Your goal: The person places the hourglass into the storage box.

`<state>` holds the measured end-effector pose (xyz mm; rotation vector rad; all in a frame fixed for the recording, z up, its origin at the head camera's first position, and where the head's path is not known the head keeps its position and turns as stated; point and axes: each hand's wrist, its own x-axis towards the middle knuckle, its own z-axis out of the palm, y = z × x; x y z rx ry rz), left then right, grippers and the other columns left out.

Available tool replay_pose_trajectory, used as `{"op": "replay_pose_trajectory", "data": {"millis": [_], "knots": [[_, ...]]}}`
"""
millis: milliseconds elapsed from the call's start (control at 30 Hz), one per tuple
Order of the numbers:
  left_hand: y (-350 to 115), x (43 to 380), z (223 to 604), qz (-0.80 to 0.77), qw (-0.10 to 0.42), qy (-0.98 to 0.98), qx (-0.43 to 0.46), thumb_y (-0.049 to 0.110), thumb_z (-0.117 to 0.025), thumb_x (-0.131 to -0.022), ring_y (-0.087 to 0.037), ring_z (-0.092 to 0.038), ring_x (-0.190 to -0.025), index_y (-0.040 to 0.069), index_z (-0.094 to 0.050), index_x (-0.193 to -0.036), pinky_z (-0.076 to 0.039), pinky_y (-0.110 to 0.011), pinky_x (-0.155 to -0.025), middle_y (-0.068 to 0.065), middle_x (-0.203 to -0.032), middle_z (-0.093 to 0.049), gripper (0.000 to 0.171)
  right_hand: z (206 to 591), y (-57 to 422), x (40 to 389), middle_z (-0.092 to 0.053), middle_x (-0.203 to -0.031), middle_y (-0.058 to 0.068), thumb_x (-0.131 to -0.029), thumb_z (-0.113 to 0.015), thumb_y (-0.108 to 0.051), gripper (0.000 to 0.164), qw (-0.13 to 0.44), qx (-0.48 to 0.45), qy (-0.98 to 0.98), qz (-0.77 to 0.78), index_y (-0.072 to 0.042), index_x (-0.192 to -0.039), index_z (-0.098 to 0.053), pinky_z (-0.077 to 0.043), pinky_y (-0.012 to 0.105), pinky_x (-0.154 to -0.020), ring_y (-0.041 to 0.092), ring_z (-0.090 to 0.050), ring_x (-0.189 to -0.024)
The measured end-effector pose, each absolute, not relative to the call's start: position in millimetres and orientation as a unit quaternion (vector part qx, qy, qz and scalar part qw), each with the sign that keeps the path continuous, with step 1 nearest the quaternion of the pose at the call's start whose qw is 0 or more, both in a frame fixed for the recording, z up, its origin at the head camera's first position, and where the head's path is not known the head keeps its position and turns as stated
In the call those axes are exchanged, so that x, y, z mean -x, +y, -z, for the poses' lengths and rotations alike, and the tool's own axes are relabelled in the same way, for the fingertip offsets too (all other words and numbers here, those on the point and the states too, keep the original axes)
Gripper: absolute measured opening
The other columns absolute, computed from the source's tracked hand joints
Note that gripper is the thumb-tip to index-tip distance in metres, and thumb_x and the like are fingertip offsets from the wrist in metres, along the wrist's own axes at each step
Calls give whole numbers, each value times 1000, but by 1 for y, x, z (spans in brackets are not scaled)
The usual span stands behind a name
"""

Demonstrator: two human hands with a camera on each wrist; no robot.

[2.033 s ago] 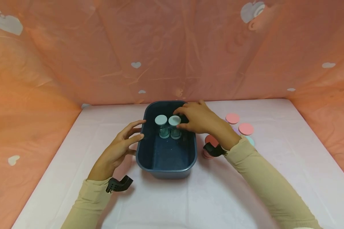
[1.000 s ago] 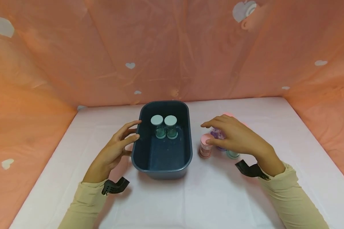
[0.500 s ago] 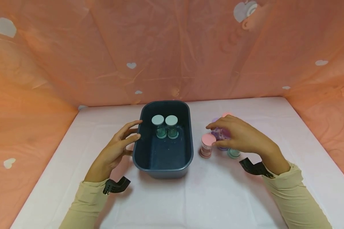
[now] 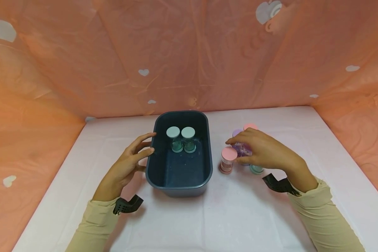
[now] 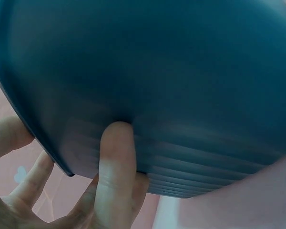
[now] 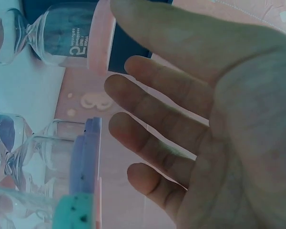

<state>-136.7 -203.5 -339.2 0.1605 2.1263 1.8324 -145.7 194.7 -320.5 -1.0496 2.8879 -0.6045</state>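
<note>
My left hand (image 4: 126,164) rests its fingertips on the left side of a dark blue bin (image 4: 186,188); in the left wrist view the thumb (image 5: 117,162) lies against the outer wall. Inside stand two upright sand timers with white tops (image 4: 173,132). My right hand (image 4: 266,148) hovers over a group of timers to the right of the bin, fingers spread and nothing gripped. Its thumb is right at the cap of a pink sand timer (image 4: 229,154). Purple timers (image 4: 238,147) stand under the palm, and a teal timer (image 4: 257,169) is partly hidden.
Another pink cap (image 4: 250,126) shows behind the right hand. A white cloth (image 4: 176,224) covers the table. Orange sheeting with white hearts (image 4: 176,52) hangs at the back and both sides.
My right hand has left the white-topped timers in the bin and moved right to the timers on the table. Over the last half second it barely shifts. The left hand stays at the bin.
</note>
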Motion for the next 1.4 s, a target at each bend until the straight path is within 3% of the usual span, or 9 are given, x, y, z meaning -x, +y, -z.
{"op": "replay_pose_trajectory", "data": {"millis": [267,1400], "knots": [[-204,137,341,-644,165,745,-54,26,-55,-101,-36,-37,-132,26,-38,-151,-51,-43,-78,-15,-153,-32,52,324,194,147,-71,-119,-7,-80,-83,-24,45,4,334,922,197,-17,-122,-71,-48,41,-93,18,-56,-109],[-205,138,342,-644,164,745,-55,27,-55,-102,-36,-37,-131,27,-37,-152,-51,-42,-78,-15,-151,-33,53,337,186,151,-72,-109,-6,-80,-82,-27,39,-32,373,911,172,-16,-116,-71,-44,38,-92,18,-56,-103]]}}
